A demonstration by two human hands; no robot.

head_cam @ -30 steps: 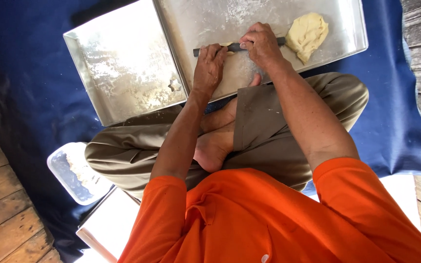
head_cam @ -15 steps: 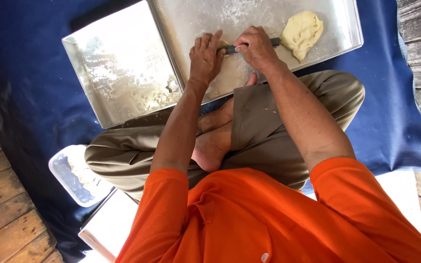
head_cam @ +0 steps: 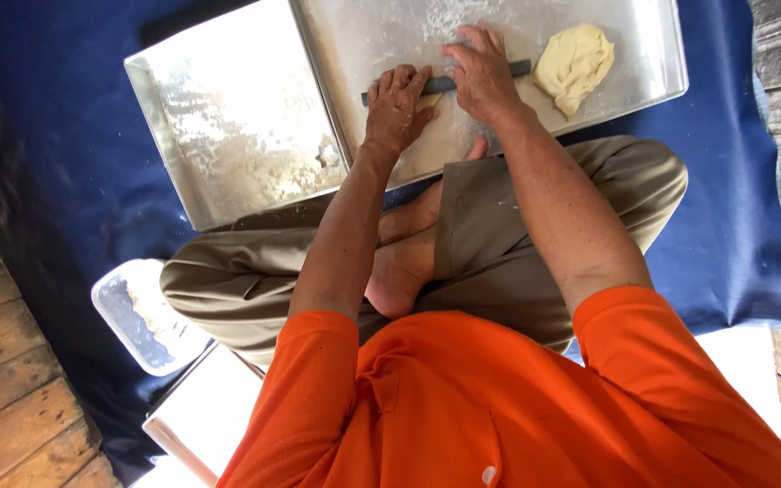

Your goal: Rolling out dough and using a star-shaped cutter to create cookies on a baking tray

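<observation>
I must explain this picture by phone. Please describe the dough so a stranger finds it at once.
Two metal trays lie on a blue cloth. The dough is on the right tray, beyond the right hand. It is the only pale yellow lump there.

Both bare arms reach forward over crossed legs. The left hand [head_cam: 397, 107] and right hand [head_cam: 481, 77] lie palm-down side by side, fingers loosely curled.
</observation>
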